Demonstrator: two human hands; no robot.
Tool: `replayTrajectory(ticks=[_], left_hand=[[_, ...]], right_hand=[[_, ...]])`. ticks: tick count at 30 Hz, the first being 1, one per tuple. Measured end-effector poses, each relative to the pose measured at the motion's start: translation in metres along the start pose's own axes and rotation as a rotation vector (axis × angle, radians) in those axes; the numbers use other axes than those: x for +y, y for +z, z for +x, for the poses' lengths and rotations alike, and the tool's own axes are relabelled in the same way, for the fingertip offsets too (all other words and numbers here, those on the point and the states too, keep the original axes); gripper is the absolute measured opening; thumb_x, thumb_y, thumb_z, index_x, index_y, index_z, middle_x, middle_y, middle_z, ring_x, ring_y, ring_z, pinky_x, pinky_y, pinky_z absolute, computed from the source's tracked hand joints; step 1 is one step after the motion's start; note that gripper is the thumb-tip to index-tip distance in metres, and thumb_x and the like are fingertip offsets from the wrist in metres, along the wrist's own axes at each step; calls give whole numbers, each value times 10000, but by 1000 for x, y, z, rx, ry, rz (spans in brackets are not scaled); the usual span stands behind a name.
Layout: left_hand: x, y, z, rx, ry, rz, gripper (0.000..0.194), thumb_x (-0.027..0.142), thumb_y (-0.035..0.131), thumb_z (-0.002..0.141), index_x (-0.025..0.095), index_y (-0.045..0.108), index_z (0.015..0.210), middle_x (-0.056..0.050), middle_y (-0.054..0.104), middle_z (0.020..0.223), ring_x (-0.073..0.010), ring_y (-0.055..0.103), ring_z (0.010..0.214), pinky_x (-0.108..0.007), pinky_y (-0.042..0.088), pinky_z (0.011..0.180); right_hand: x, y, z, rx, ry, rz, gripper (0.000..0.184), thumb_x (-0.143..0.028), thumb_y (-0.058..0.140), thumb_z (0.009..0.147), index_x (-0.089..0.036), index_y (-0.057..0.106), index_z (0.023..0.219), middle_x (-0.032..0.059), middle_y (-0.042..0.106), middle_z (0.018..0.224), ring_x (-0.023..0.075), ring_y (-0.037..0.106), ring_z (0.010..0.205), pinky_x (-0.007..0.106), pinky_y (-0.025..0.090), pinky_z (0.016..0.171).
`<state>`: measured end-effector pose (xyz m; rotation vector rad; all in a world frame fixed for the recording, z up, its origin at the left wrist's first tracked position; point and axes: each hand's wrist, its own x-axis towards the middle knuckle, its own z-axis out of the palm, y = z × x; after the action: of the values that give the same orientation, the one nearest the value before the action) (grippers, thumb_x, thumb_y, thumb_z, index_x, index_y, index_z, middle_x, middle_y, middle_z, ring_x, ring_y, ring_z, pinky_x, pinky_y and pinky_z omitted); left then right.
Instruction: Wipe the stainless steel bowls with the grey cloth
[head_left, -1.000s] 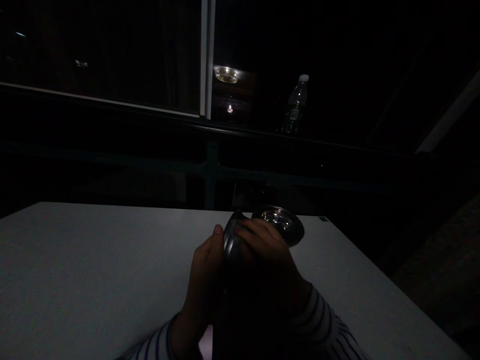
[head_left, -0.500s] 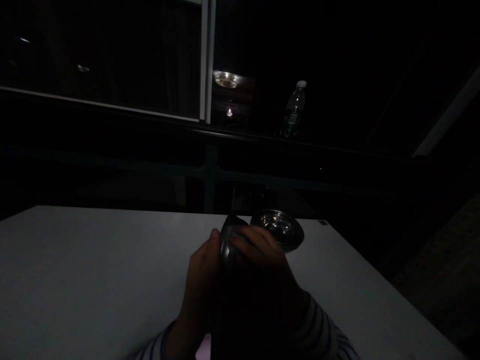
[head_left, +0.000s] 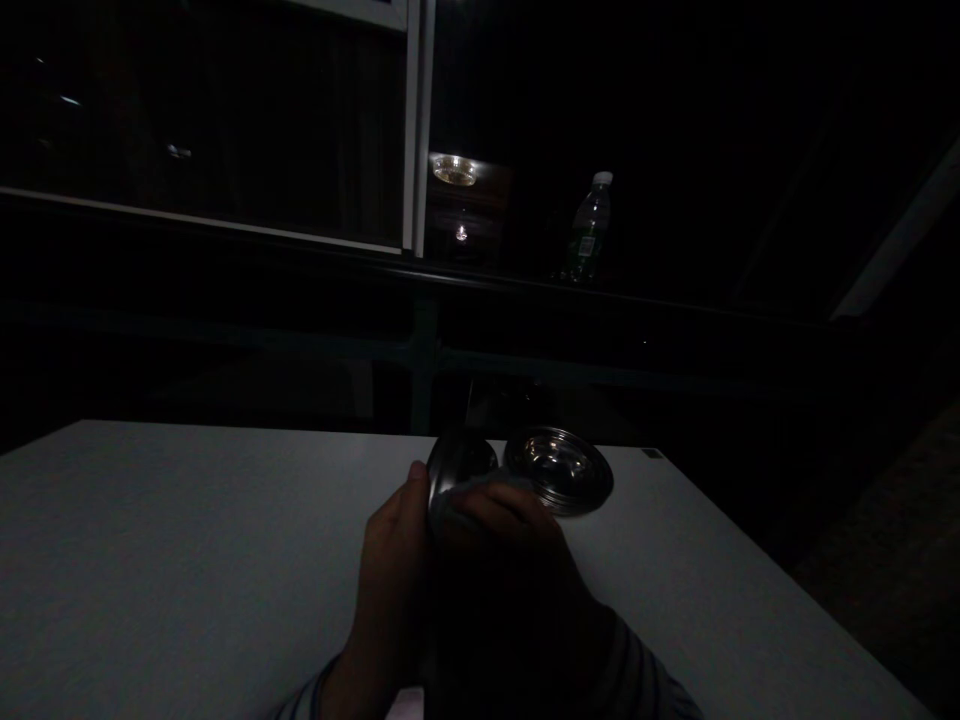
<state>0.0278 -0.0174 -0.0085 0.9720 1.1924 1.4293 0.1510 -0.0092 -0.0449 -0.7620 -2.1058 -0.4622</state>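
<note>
The scene is very dark. My left hand (head_left: 386, 580) holds a round metal dish (head_left: 454, 470) tilted on edge, thumb on its left rim. My right hand (head_left: 510, 540) is curled over the dish's face with a pale cloth (head_left: 480, 488) under its fingers. Both hands hover above a white table (head_left: 187, 560). A second metal dish (head_left: 559, 470) lies flat on the table just right of the held one. Striped sleeves cover both wrists.
Beyond the table's far edge runs a dark rail (head_left: 420, 345). A plastic water bottle (head_left: 589, 232) stands on a ledge behind it. A white window frame post (head_left: 416, 120) and a reflected ceiling lamp (head_left: 454, 170) show in the glass.
The held dish has turned so more of its round face shows above my fingers. My right hand has slid slightly lower over it. The view has tipped down a little.
</note>
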Motion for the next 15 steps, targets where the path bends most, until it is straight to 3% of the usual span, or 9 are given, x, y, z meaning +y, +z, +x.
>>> replayTrajectory(ticks=[3,9,15], left_hand=[[7,-1,-1,76,21,76,355,442,469,742,204,463,479,25,459,393,-123,398,395,-240,377,425],[8,2,-3,-10,73,54,338,443,462,733,208,519,496,1,516,440,-146,464,442,-254,408,449],[-6,-1,5,-68,43,65,410,524,443,744,203,500,495,-12,530,469,-159,491,475,-284,429,507]], right_hand=[[-4,1,0,14,-21,-3,217,-300,389,912,-210,579,967,16,650,914,148,551,893,309,456,766],[9,-5,2,86,66,-23,260,-298,389,911,-177,557,1069,70,583,1107,185,480,1042,327,451,820],[-1,-2,5,40,-104,-87,240,-286,365,929,-210,593,932,-14,657,922,137,524,925,302,411,754]])
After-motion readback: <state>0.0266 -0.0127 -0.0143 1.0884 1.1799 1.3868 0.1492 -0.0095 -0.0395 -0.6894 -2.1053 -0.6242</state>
